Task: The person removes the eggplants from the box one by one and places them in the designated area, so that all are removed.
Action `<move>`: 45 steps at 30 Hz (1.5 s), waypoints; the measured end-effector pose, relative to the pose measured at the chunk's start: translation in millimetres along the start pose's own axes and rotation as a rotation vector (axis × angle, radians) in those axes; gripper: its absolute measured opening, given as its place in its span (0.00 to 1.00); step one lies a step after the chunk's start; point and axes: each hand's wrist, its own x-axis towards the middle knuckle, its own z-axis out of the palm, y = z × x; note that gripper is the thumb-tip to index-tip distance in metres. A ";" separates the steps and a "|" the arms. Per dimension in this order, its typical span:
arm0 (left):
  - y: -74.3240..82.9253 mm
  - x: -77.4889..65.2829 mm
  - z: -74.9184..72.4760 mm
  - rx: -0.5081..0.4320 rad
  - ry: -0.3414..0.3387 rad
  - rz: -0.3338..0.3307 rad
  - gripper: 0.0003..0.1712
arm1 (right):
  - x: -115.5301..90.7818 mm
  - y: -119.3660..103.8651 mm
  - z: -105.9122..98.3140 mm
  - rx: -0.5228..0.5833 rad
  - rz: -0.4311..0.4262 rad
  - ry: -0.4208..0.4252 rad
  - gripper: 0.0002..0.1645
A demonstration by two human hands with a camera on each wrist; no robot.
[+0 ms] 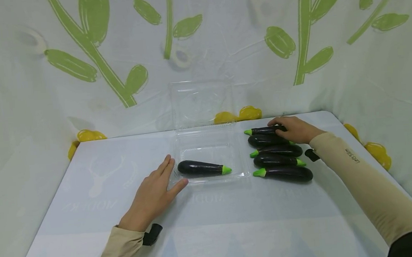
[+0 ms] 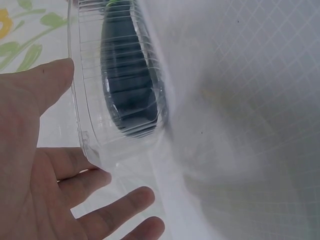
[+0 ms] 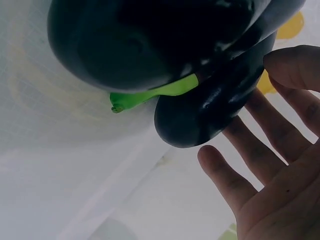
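A clear plastic clamshell container (image 1: 242, 158) lies with its lid raised at the back, holding one dark eggplant (image 1: 200, 167) with a green stem end. My left hand (image 1: 154, 195) is at the container's left side, fingers fairly straight and thumb by the near corner; in the left wrist view the thumb (image 2: 62, 75) is right at the rim. To the right, several eggplants (image 1: 284, 174) lie in a stacked row, stems alternating. At the row's far end, my right hand (image 1: 295, 129) has its thumb and fingers on either side of the farthest eggplant (image 1: 260, 131).
The white table (image 1: 215, 240) carries faint printed patterns. Behind it hangs a pale cloth (image 1: 227, 30) with green leaves and yellow flowers, continuing along both sides. The raised transparent lid (image 1: 202, 104) stands close to this cloth.
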 end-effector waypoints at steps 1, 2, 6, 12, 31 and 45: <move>0.1 0.1 -0.1 -0.002 0.000 0.000 0.50 | 0.0 -0.1 0.0 -0.002 -0.001 0.001 0.22; 0.2 0.0 -0.2 -0.004 0.000 0.000 0.50 | 0.2 -0.2 0.1 -0.002 -0.001 0.002 0.22; 0.2 -0.2 0.0 -0.003 0.004 0.003 0.50 | 1.4 0.9 1.7 -0.003 -0.004 0.009 0.22; -0.1 0.0 1.5 -0.002 0.008 0.010 0.50 | 3.2 2.9 5.0 -0.024 -0.001 0.004 0.21; 1.0 0.6 -0.2 -0.002 0.011 0.009 0.50 | 4.5 0.9 1.2 -0.035 -0.001 -0.006 0.19; 0.8 -0.1 -0.2 -0.005 0.013 0.013 0.50 | 4.0 -0.9 -2.6 -0.026 -0.009 -0.021 0.17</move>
